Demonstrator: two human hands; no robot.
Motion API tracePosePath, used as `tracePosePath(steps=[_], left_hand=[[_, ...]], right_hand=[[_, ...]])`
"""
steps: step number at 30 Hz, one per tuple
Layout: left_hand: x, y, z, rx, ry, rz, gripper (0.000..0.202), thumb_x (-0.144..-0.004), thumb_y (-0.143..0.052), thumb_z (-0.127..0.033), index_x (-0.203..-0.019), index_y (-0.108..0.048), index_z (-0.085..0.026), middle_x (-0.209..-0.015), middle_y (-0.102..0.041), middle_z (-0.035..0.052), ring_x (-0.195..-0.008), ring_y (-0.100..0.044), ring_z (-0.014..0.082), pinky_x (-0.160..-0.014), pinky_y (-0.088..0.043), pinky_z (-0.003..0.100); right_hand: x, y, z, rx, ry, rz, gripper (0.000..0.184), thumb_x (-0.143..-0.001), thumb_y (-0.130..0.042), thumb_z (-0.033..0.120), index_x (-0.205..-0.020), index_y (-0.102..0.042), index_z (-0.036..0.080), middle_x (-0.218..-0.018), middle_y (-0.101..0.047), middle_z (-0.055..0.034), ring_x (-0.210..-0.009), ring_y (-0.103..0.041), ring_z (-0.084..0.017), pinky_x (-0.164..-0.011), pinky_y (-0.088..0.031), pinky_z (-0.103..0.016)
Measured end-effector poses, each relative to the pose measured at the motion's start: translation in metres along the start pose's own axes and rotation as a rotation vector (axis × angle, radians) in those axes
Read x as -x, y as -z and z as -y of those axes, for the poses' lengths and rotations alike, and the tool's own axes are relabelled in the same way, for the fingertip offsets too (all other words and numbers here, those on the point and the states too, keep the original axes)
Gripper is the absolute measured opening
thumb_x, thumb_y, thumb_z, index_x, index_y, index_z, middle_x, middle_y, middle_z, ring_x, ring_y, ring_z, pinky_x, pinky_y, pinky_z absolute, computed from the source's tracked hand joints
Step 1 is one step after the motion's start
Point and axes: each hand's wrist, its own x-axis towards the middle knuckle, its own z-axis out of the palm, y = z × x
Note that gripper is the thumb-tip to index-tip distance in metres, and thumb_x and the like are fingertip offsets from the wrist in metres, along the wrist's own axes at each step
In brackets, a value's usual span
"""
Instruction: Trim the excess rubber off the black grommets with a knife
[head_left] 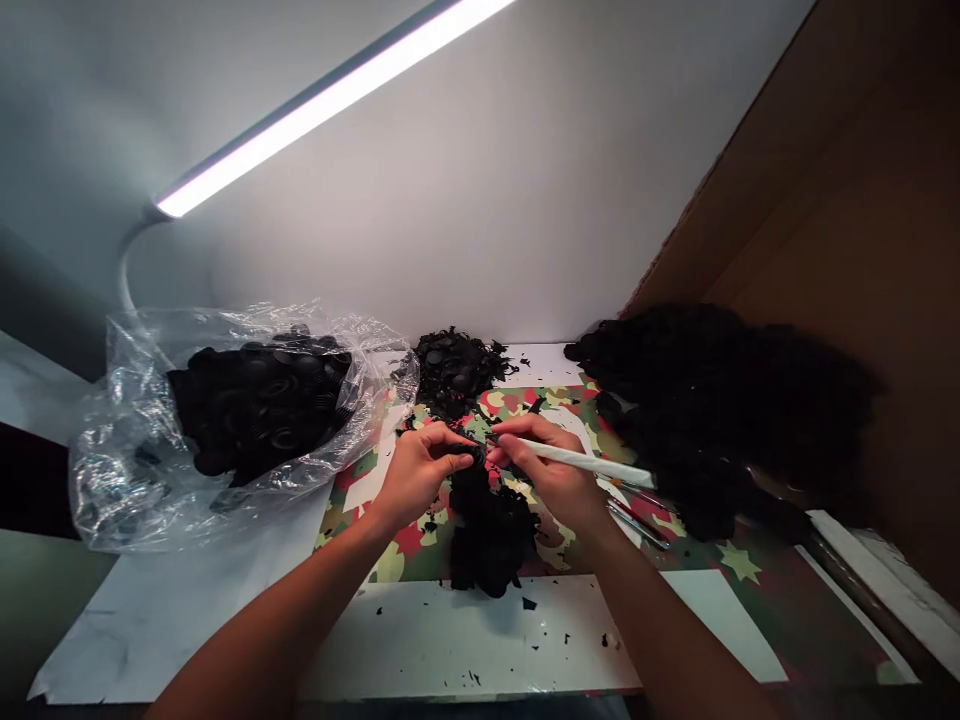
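My left hand (pixel 429 465) pinches a small round black part (pixel 472 455), which looks like moulded rubber, between thumb and fingertips. Held like a pen in my right hand (pixel 551 470) is a slim tool with a white handle (pixel 592 460). Its working end points left at the black part, too small and dark to make out. Just below both hands lies a pile of black pieces (pixel 491 540) on a camouflage-patterned sheet (pixel 405 567). A heap of thin black scraps and parts (pixel 457 365) sits beyond my fingers.
A clear plastic bag (pixel 112 480) full of black round parts (pixel 262 400) stands at left. On the right, a large black heap (pixel 735 400) leans by a cardboard wall (pixel 847 220). Slim metal tools (pixel 637 525) lie beside my right wrist. A lit lamp (pixel 330 110) hangs above.
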Motion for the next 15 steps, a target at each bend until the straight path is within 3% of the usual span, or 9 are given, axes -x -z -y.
tracePosePath(steps=[2, 7, 15], left_hand=[[-0.0011, 0.0021, 0.0, 0.015, 0.013, 0.025, 0.015, -0.066, -0.079, -0.023, -0.08, -0.081, -0.017, -0.078, -0.071, 0.0044, -0.074, -0.063, 0.0175, -0.069, -0.046, 0.028], [-0.0018, 0.0056, -0.0006, 0.034, 0.019, 0.073, 0.014, -0.066, -0.078, -0.022, -0.079, -0.08, -0.016, -0.078, -0.072, 0.0049, -0.074, -0.063, 0.0172, -0.07, -0.046, 0.028], [-0.0006, 0.007, 0.0016, -0.076, -0.008, 0.08, 0.014, -0.068, -0.078, -0.026, -0.076, -0.077, -0.016, -0.073, -0.069, 0.004, -0.07, -0.059, 0.0171, -0.067, -0.043, 0.029]], right_hand=[[0.0011, -0.0016, -0.0004, 0.074, 0.056, 0.008, 0.021, -0.088, -0.071, 0.043, -0.093, -0.07, 0.023, -0.085, -0.075, -0.0032, -0.077, -0.072, -0.021, -0.069, -0.055, -0.031], [0.0023, -0.0069, 0.0019, 0.221, 0.23, 0.082, 0.012, -0.092, -0.066, 0.026, -0.081, -0.069, 0.023, -0.107, -0.077, -0.004, -0.095, -0.072, -0.021, -0.088, -0.053, -0.034], [0.0055, -0.0077, -0.0067, 0.338, 0.337, 0.113, 0.01, -0.096, -0.062, 0.027, -0.088, -0.068, 0.024, -0.109, -0.076, -0.0034, -0.096, -0.069, -0.021, -0.087, -0.052, -0.035]])
